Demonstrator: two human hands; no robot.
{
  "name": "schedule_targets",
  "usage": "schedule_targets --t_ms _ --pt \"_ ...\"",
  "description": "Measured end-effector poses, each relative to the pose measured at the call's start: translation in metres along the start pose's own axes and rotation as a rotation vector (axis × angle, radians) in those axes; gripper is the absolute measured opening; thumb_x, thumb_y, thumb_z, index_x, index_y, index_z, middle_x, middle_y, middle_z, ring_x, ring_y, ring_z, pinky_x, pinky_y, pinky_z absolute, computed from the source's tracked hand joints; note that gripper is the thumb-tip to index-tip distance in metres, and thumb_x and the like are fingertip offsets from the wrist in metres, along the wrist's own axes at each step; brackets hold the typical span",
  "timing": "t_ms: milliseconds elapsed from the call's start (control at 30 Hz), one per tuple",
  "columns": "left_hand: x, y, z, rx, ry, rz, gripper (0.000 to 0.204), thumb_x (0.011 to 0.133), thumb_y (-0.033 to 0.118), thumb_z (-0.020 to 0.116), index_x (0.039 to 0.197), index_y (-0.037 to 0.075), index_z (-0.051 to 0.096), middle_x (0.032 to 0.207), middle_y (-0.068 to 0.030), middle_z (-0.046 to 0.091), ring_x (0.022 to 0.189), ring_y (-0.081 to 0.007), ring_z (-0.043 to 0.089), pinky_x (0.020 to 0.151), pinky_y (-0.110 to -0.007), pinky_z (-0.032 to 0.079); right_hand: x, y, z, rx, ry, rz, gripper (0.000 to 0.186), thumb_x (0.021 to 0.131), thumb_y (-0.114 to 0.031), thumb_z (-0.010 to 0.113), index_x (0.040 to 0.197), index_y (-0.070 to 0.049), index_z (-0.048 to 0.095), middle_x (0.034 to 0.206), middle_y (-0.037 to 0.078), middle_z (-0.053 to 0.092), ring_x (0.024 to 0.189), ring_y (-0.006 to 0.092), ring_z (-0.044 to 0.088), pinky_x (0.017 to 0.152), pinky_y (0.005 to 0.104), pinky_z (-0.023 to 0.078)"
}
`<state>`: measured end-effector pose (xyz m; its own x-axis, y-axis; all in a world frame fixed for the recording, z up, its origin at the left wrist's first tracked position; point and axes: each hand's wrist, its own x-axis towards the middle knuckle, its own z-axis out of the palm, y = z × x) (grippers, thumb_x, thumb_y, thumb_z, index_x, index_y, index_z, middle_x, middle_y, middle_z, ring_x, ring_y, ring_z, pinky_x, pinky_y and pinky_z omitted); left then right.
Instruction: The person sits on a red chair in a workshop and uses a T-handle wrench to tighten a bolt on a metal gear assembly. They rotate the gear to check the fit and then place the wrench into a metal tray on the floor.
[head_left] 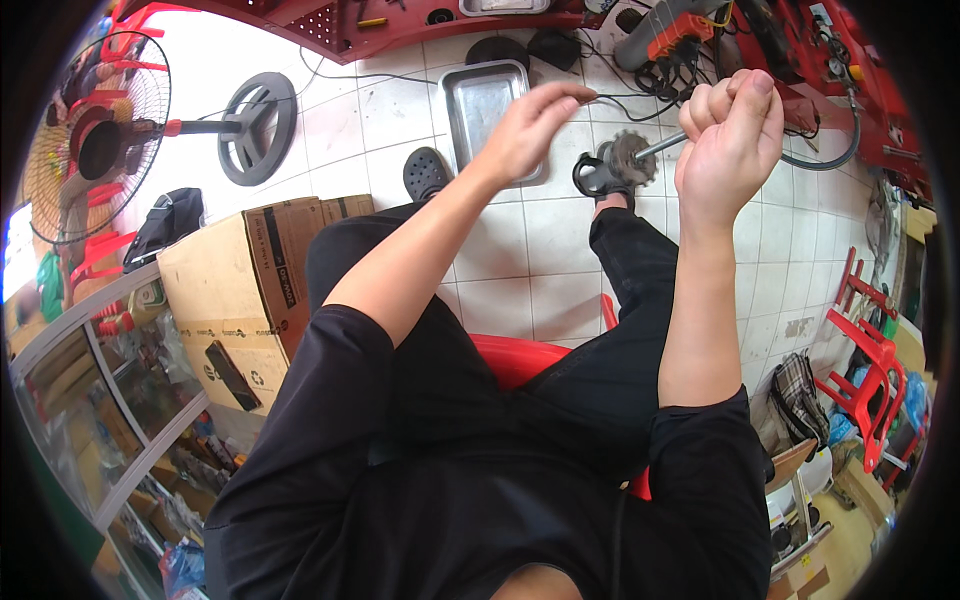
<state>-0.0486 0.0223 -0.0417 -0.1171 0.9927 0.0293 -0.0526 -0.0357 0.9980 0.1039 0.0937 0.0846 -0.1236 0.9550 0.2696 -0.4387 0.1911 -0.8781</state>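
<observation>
My right hand (730, 145) is raised on the right, its fingers wrapped in a fist around a thin metal shaft (662, 145). A round, toothed metal gear (630, 158) sits at the shaft's far end, slightly blurred, above my right foot. My left hand (530, 128) reaches in from the left with its fingers stretched toward the gear side. Nothing shows in it, and it stays apart from the gear. Behind the left hand, a shallow metal tray (485, 105) lies on the tiled floor, partly covered by the hand.
Black cables (650, 85) run near a grey and orange tool (672, 35) by the red workbench (400, 35). To the left stand a fan (100, 150) and a cardboard box (210, 265) with a phone (232, 375) on it. Red plastic stools (865, 365) stand at right.
</observation>
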Motion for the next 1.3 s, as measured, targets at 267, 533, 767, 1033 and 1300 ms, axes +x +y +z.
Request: schedule_targets --t_ms 267,533,767,1033,1300 --pt "-0.031 0.02 0.053 0.35 -0.176 -0.013 0.081 0.062 0.041 0.087 0.122 -0.001 0.05 0.105 -0.0193 0.064 0.1 -0.0323 0.064 0.086 -0.038 0.05 0.007 0.002 -0.009 0.05 0.122 0.147 0.032 0.101 -0.03 0.047 0.08 -0.007 0.043 0.059 -0.004 0.026 0.048 0.0059 0.021 0.044 0.0254 0.017" --pt "-0.031 0.028 0.052 -0.261 -0.446 -0.47 0.04 0.08 0.021 0.072 0.104 -0.004 0.052 0.081 -0.0131 0.069 0.063 -0.017 0.068 0.059 -0.028 0.054 0.037 0.025 -0.057 0.217 0.231 0.468 0.028 0.1 -0.03 0.05 0.086 -0.006 0.048 0.065 0.0 0.038 0.053 0.0109 0.033 0.047 0.0271 0.027" --pt "-0.037 0.037 0.05 -0.57 -0.504 -0.663 0.041 0.087 0.017 0.048 0.124 -0.002 0.052 0.086 -0.0171 0.065 0.066 -0.0242 0.068 0.064 -0.028 0.053 0.045 0.048 -0.081 0.3 0.258 0.679 0.028 0.1 -0.032 0.048 0.094 -0.005 0.054 0.081 0.005 0.055 0.069 0.0168 0.049 0.061 0.0308 0.042" --pt "-0.036 0.033 0.051 -0.593 -0.493 -0.647 0.024 0.092 0.017 0.047 0.102 -0.004 0.046 0.085 -0.0195 0.066 0.066 -0.0261 0.069 0.058 -0.032 0.055 0.045 0.055 -0.076 0.081 0.299 0.637 0.033 0.101 -0.036 0.044 0.099 -0.005 0.056 0.084 0.006 0.058 0.071 0.0179 0.053 0.068 0.0367 0.045" --pt "-0.035 0.028 0.054 -0.479 -0.483 -0.62 0.03 0.095 0.022 0.045 0.111 -0.003 0.047 0.084 -0.0173 0.066 0.066 -0.0231 0.069 0.059 -0.029 0.053 0.041 0.048 -0.073 0.153 0.26 0.621 0.027 0.1 -0.03 0.046 0.101 -0.006 0.057 0.082 0.006 0.061 0.068 0.0185 0.056 0.066 0.0376 0.048"
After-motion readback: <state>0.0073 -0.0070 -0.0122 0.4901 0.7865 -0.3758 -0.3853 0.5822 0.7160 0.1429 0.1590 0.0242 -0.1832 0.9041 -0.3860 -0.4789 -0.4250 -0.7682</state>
